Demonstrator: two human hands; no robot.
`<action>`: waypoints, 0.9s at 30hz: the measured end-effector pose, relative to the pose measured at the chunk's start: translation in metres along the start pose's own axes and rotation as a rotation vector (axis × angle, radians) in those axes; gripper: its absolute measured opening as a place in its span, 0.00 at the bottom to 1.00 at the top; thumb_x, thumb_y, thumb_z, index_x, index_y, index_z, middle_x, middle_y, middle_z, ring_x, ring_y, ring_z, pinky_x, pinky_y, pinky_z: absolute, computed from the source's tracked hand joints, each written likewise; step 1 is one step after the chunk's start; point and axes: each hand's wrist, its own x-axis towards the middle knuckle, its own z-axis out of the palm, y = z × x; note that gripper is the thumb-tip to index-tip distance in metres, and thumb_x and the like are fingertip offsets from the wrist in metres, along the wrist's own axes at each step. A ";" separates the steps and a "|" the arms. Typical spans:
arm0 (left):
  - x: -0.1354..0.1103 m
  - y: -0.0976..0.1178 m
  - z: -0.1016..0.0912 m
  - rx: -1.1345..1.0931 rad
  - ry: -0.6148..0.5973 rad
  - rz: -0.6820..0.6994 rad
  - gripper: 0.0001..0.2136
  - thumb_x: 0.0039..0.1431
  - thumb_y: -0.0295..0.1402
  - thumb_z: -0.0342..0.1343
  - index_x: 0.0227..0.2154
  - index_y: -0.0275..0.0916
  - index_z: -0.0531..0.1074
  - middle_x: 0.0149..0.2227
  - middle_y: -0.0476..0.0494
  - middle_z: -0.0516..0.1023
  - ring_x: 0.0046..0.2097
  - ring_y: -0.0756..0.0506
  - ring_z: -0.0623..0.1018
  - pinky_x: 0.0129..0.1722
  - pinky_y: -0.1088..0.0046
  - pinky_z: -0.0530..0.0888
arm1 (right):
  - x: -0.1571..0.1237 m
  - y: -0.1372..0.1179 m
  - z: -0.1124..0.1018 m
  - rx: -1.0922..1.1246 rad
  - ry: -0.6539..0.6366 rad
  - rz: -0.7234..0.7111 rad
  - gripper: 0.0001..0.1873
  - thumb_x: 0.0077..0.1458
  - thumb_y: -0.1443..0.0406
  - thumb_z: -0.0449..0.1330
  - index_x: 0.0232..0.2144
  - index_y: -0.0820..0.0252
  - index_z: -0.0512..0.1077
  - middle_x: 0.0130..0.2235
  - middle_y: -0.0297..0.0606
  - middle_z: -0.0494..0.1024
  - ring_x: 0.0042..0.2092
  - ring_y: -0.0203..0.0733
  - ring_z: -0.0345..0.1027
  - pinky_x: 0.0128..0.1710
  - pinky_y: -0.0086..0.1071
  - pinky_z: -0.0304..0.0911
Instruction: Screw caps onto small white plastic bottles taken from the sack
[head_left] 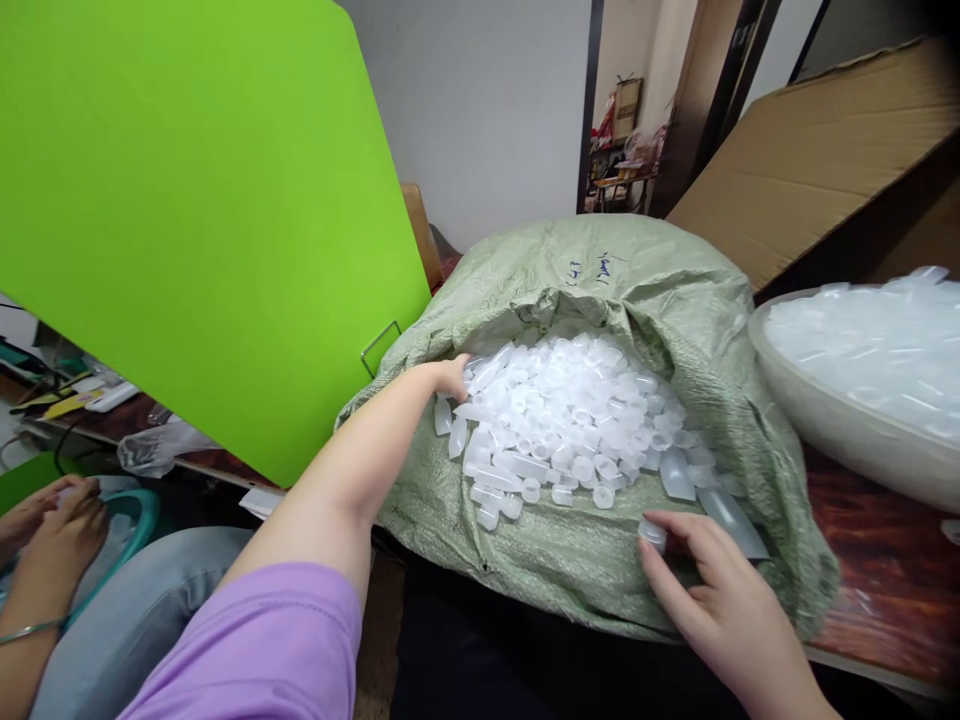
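A green woven sack (pixel 555 560) lies on its side with its mouth open toward me. Out of it spills a heap of small translucent white plastic caps (pixel 570 400), with some longer flat-ended plastic tubes (pixel 679 474) among them. My left hand (pixel 452 379) reaches into the left side of the heap; its fingers are mostly hidden by the sack and the pieces. Between the thumb and index finger of my right hand (pixel 712 590) is one plastic cap (pixel 652 535), held above the sack's front right edge.
At the right, a large bowl (pixel 840 420) heaped with translucent pieces stands on the reddish wooden table (pixel 892 570). Cardboard (pixel 832 150) leans behind it. A tall green panel (pixel 210 200) rises at the left. A co-worker's hands (pixel 64 530) are over a teal basin (pixel 146 520) at lower left.
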 end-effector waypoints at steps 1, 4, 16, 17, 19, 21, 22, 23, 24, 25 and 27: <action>0.002 0.001 0.001 0.010 0.022 0.012 0.55 0.30 0.32 0.62 0.63 0.41 0.37 0.60 0.33 0.57 0.56 0.35 0.65 0.51 0.64 0.66 | 0.000 0.000 0.000 -0.003 -0.002 -0.002 0.12 0.57 0.57 0.53 0.41 0.56 0.66 0.38 0.39 0.72 0.37 0.41 0.69 0.38 0.34 0.66; 0.006 0.002 0.003 0.014 0.082 0.059 0.51 0.33 0.32 0.61 0.63 0.44 0.41 0.60 0.37 0.59 0.55 0.36 0.67 0.50 0.68 0.67 | 0.000 -0.001 0.000 -0.009 -0.009 -0.006 0.12 0.57 0.57 0.53 0.41 0.56 0.66 0.38 0.39 0.72 0.37 0.41 0.69 0.38 0.34 0.66; 0.008 -0.012 0.015 0.007 0.329 0.141 0.41 0.37 0.35 0.60 0.59 0.40 0.55 0.50 0.41 0.72 0.47 0.40 0.74 0.45 0.72 0.70 | -0.004 0.001 0.001 -0.031 -0.021 -0.017 0.11 0.57 0.58 0.53 0.41 0.55 0.65 0.39 0.38 0.72 0.38 0.41 0.69 0.38 0.34 0.66; 0.006 -0.014 0.015 0.003 0.337 0.142 0.41 0.37 0.35 0.60 0.59 0.41 0.55 0.50 0.41 0.73 0.46 0.40 0.74 0.44 0.72 0.70 | -0.004 0.001 0.001 -0.029 -0.020 -0.022 0.11 0.57 0.58 0.53 0.41 0.55 0.65 0.39 0.38 0.72 0.39 0.41 0.69 0.38 0.33 0.66; 0.001 -0.019 0.016 -0.006 0.356 0.143 0.40 0.36 0.34 0.60 0.58 0.42 0.57 0.49 0.43 0.73 0.46 0.41 0.75 0.44 0.73 0.70 | -0.004 0.002 0.001 -0.025 -0.011 -0.044 0.11 0.57 0.58 0.54 0.41 0.55 0.65 0.39 0.38 0.72 0.39 0.41 0.69 0.38 0.33 0.66; -0.005 -0.023 0.018 -0.016 0.378 0.139 0.39 0.36 0.33 0.60 0.57 0.44 0.58 0.47 0.44 0.74 0.45 0.41 0.75 0.43 0.73 0.71 | -0.004 0.002 0.001 -0.021 0.002 -0.059 0.11 0.57 0.59 0.54 0.41 0.55 0.65 0.38 0.38 0.72 0.39 0.41 0.69 0.38 0.33 0.66; -0.008 -0.025 0.019 -0.021 0.391 0.136 0.38 0.36 0.33 0.60 0.57 0.44 0.59 0.46 0.45 0.75 0.44 0.42 0.75 0.42 0.73 0.71 | -0.004 0.002 0.002 -0.019 0.006 -0.064 0.11 0.56 0.59 0.54 0.41 0.55 0.65 0.38 0.38 0.72 0.38 0.41 0.69 0.38 0.33 0.66; -0.012 -0.027 0.020 -0.027 0.406 0.130 0.38 0.37 0.33 0.60 0.57 0.45 0.59 0.45 0.45 0.75 0.43 0.42 0.76 0.41 0.73 0.71 | -0.004 0.002 0.002 -0.018 0.009 -0.066 0.11 0.56 0.59 0.54 0.41 0.55 0.65 0.38 0.38 0.72 0.38 0.41 0.69 0.38 0.33 0.66; -0.015 -0.028 0.021 -0.034 0.423 0.122 0.37 0.37 0.32 0.59 0.57 0.45 0.59 0.45 0.45 0.75 0.43 0.42 0.76 0.41 0.73 0.71 | -0.004 0.002 0.002 -0.016 0.011 -0.068 0.11 0.56 0.59 0.54 0.41 0.55 0.65 0.38 0.38 0.72 0.38 0.41 0.69 0.37 0.33 0.66; -0.019 -0.030 0.022 -0.043 0.443 0.112 0.37 0.37 0.32 0.59 0.57 0.44 0.59 0.45 0.45 0.75 0.43 0.42 0.75 0.41 0.72 0.71 | -0.004 0.002 0.002 -0.015 0.013 -0.066 0.11 0.56 0.59 0.54 0.41 0.55 0.65 0.38 0.38 0.73 0.38 0.41 0.69 0.37 0.33 0.66; -0.029 -0.032 0.024 -0.064 0.484 0.088 0.38 0.38 0.31 0.58 0.58 0.44 0.57 0.47 0.43 0.74 0.44 0.41 0.75 0.41 0.72 0.71 | -0.004 0.002 0.002 -0.013 0.022 -0.062 0.11 0.56 0.58 0.54 0.41 0.55 0.66 0.38 0.38 0.72 0.37 0.41 0.69 0.38 0.34 0.66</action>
